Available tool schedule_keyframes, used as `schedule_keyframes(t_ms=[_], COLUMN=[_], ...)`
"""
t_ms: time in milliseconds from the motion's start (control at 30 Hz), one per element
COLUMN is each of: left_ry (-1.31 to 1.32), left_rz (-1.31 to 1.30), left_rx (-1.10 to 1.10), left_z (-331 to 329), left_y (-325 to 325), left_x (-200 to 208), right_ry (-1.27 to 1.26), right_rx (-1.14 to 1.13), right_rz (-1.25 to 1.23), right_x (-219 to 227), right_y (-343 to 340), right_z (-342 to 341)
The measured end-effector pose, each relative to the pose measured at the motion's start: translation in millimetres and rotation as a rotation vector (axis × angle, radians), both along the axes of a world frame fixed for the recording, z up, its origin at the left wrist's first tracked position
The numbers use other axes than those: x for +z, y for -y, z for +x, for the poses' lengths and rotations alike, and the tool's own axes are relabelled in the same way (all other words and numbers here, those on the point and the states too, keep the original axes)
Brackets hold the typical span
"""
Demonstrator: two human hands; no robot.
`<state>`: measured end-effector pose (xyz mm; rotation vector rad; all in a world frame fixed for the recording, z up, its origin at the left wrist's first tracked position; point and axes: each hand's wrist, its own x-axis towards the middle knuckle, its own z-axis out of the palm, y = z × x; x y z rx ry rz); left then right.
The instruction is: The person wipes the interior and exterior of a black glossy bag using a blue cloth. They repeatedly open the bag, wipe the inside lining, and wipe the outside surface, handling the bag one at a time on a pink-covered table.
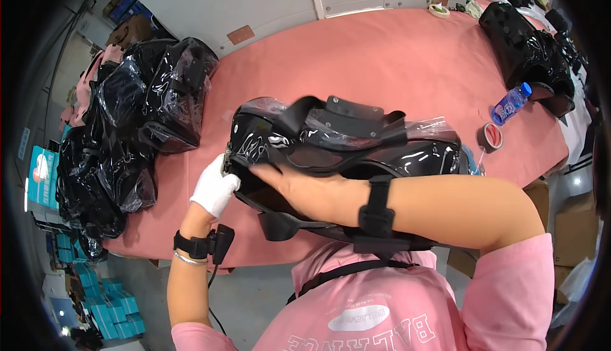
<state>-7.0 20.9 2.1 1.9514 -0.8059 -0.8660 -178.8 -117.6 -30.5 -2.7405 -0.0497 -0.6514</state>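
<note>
A glossy black duffel bag (433, 154) lies in front of me on the pink-covered table, its mouth gaping toward me. Wide black straps and a handle wrap (356, 112) run over its top, and bits of clear plastic film cling there. In a white glove, my left hand (215, 189) pinches the rim at the bag's left end, by the zipper. My bare right hand (289, 182) reaches across the opening from the right, its fingertips at the inner left side. Those fingers are blurred and partly hidden.
Several film-wrapped black bags (178, 96) are piled at the left. On the right are a blue-capped bottle (511, 104), a tape roll (490, 137) and more black bags (522, 45). A pale panel (254, 1) borders the table's far side. Teal boxes (114, 309) stand at lower left.
</note>
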Motion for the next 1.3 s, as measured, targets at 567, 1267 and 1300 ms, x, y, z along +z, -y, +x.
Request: schedule_keyframes(t_ms=[567, 1267, 1300], left_ry=[-0.101, -0.082, -0.074], left_rz=[-0.047, 0.019, 0.009], left_rx=[-0.065, -0.066, -0.066], left_z=[-4, 2, 0], left_y=[8, 14, 14], left_x=[1, 0, 1], right_ry=[0.0, 0.079, 0.065], right_rx=[0.039, 0.099, 0.114], right_rz=[0.467, 0.807, 0.863], right_x=[-64, -67, -64], right_y=[9, 10, 12], right_z=[62, 63, 63])
